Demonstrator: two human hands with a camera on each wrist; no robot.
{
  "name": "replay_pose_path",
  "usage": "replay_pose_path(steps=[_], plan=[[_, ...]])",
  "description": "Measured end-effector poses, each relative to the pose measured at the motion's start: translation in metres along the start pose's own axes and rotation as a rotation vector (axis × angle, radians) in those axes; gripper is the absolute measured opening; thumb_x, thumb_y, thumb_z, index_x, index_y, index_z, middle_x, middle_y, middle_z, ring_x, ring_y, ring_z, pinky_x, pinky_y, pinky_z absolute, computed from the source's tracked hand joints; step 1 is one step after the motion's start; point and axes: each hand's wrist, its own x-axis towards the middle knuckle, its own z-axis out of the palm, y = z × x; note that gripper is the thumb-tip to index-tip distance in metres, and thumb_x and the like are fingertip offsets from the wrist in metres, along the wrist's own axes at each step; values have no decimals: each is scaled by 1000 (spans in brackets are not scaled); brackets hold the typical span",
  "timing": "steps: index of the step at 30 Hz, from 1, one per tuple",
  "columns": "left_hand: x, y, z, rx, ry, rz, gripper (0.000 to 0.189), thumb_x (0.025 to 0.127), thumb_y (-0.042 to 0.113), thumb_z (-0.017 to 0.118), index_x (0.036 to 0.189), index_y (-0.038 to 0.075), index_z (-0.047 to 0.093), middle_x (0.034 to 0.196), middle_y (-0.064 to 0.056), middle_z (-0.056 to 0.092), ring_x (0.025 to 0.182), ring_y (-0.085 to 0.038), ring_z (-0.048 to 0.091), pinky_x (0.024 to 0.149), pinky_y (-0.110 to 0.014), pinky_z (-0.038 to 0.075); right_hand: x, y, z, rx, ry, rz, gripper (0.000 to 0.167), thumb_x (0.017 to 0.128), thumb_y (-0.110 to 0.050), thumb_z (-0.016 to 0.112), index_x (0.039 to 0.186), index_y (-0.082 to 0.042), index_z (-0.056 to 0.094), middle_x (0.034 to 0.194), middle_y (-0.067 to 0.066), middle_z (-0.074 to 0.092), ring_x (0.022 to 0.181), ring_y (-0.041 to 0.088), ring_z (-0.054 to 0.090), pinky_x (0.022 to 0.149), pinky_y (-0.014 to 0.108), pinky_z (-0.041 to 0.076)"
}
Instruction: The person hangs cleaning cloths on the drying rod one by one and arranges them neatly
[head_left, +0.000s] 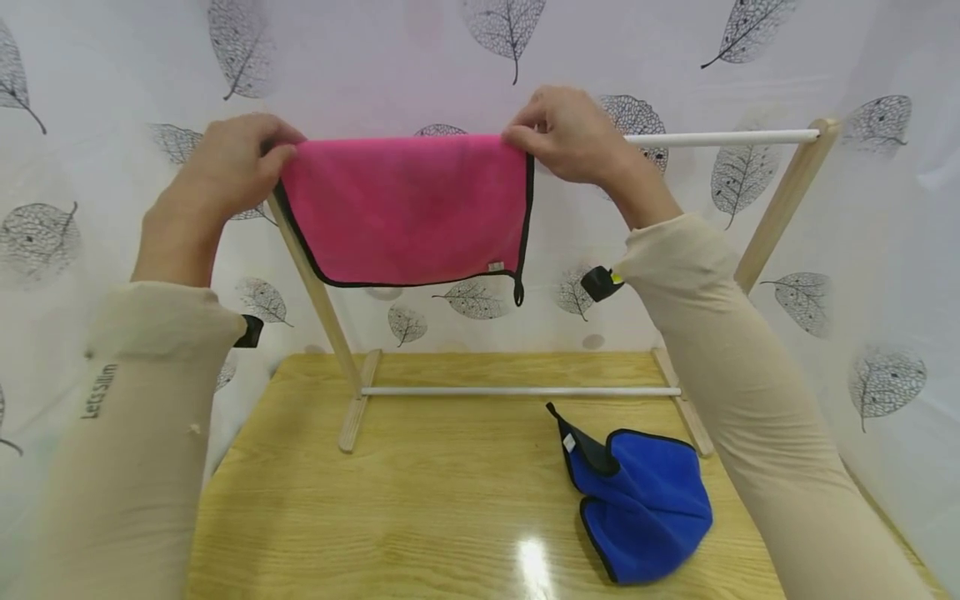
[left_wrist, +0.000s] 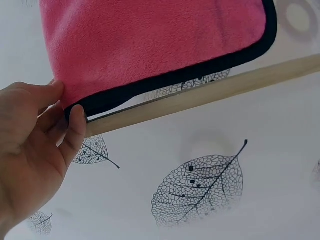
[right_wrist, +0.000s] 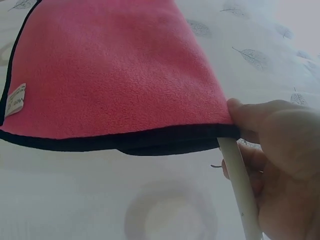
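A pink towel (head_left: 412, 212) with black edging hangs folded over the white top rod (head_left: 723, 138) of a wooden rack. My left hand (head_left: 228, 162) pinches its upper left corner, and the left wrist view shows thumb and fingers at the black edge beside the wooden post (left_wrist: 200, 97). At the upper right corner my right hand (head_left: 573, 137) pinches the towel over the rod, thumb in front and fingers behind in the right wrist view. A small tag (right_wrist: 16, 100) and a black loop (head_left: 518, 289) are at the towel's lower right corner.
A crumpled blue towel (head_left: 648, 508) with black edging lies on the wooden table (head_left: 360, 517), near the rack's right foot (head_left: 686, 408). A white lower rod (head_left: 517, 391) joins the rack's feet. Behind stands a pale curtain (head_left: 360, 75) with leaf prints.
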Motion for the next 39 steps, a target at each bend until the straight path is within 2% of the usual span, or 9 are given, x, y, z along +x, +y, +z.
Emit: replay_pose_path(steps=[3,5,9,12,19,26,31,35,39], plan=[[2,-2,4,6,22,0,42,110,16,41,142,-7,57,147,-29,44,134,-46,40,114,-61,34,1,1,3,25,15,-1,32,108,-25,57,122,-3,76,106,11,68,93,17,52,77,26,39],[3,-3,6,14,41,6,42,110,16,41,141,-7,58,143,-29,45,130,-45,42,109,-60,38,1,1,4,69,36,12,32,107,-25,59,124,0,71,104,11,69,90,16,55,76,25,41],[3,-3,8,-6,70,2,42,110,17,40,145,-1,56,138,-27,54,121,-42,50,102,-58,43,0,2,7,123,89,37,25,105,-25,63,113,-2,68,97,8,68,84,16,55,73,24,43],[1,-2,7,-25,75,-14,40,111,20,40,144,2,53,137,-26,58,119,-41,53,104,-58,42,0,3,7,114,103,35,25,103,-26,65,105,-3,72,92,5,65,82,17,52,70,24,40],[0,-3,4,-11,51,-44,44,110,25,39,142,0,58,135,-27,59,118,-41,51,105,-58,38,-2,4,5,99,63,15,26,98,-25,73,109,-2,76,92,6,62,81,18,47,66,26,36],[0,-6,5,-16,52,48,44,108,19,44,139,-7,59,149,-26,45,137,-43,41,117,-57,31,-3,3,4,55,76,-13,27,105,-22,63,116,-3,78,105,12,74,88,17,54,75,24,41],[-3,-7,7,-25,59,18,44,108,16,41,142,-7,57,141,-27,37,128,-41,37,104,-58,35,-1,3,8,50,92,-4,27,107,-24,59,115,-2,72,97,12,73,77,18,54,67,25,41],[-1,-8,7,7,71,27,43,109,15,40,143,-4,57,135,-27,43,124,-42,41,103,-59,36,-2,4,7,39,94,-2,27,106,-24,60,111,-2,74,99,11,72,82,17,54,71,24,41],[0,-7,4,-21,77,-11,41,109,18,41,143,-3,52,134,-26,51,121,-41,46,107,-57,38,-4,5,5,40,79,-18,26,101,-24,67,113,-3,77,99,9,67,86,17,50,71,24,38]])
